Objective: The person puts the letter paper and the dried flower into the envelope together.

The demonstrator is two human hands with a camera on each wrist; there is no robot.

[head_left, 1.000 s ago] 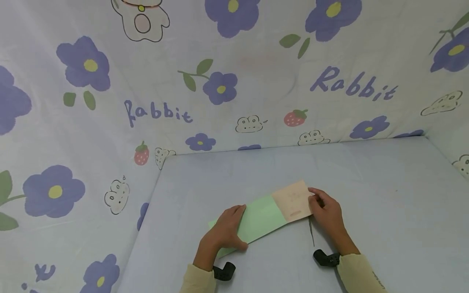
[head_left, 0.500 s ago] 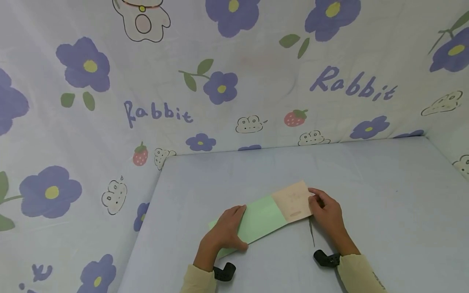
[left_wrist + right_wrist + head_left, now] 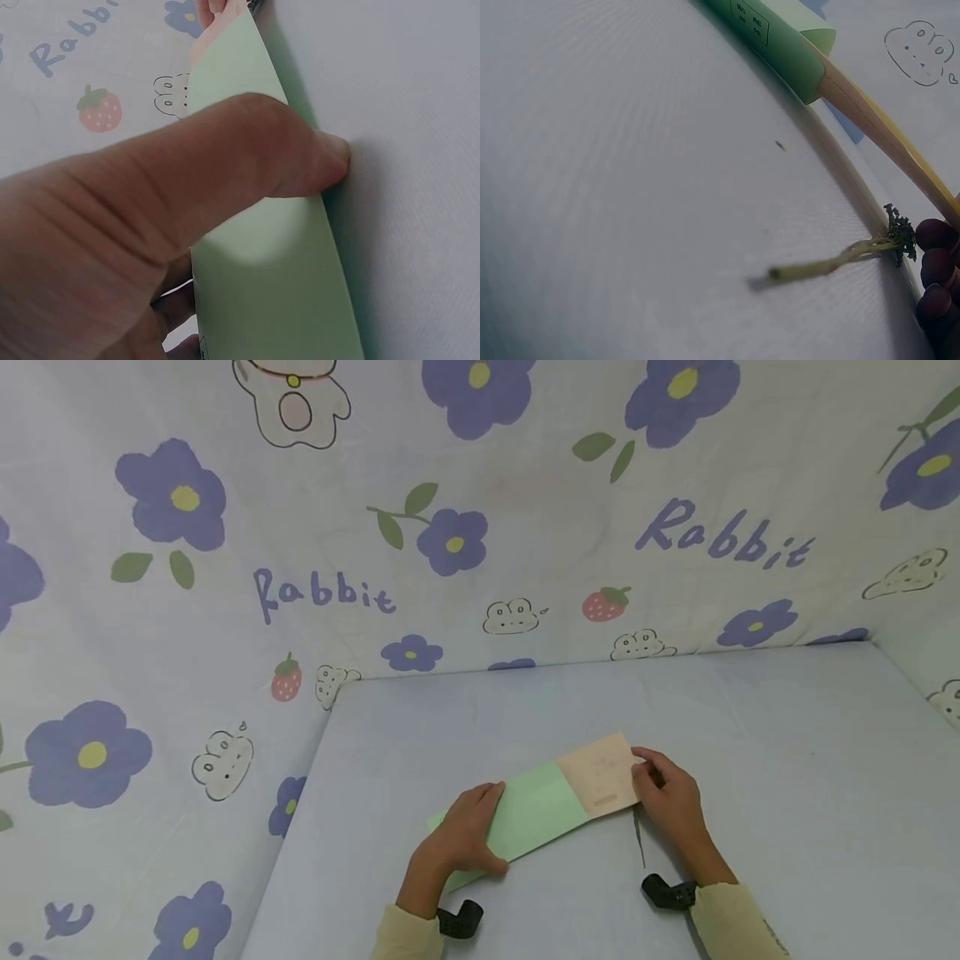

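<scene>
A long, flat folded paper card, green (image 3: 536, 810) with a peach-coloured end panel (image 3: 600, 781), lies slanted in the head view. My left hand (image 3: 465, 835) grips it across its width, thumb over the near edge and fingers at the far edge. With thumb and fingers, my right hand (image 3: 671, 793) pinches the peach end. Beneath that end shows a thin dried plant sprig (image 3: 832, 264), its dark, crumbly tip right by my right fingers (image 3: 936, 266). In the right wrist view, a green flap (image 3: 780, 45) carries a small printed box of characters.
The pale table covering (image 3: 787, 793) reaches back to a hanging cloth (image 3: 540, 527) printed with flowers, rabbits and strawberries. A tiny dark fleck (image 3: 781, 145) lies on the table near the card. Black wrist cameras (image 3: 667, 891) sit below both hands.
Both hands and the card have stayed in place. The patterned cloth at the left side has drifted a little to the left.
</scene>
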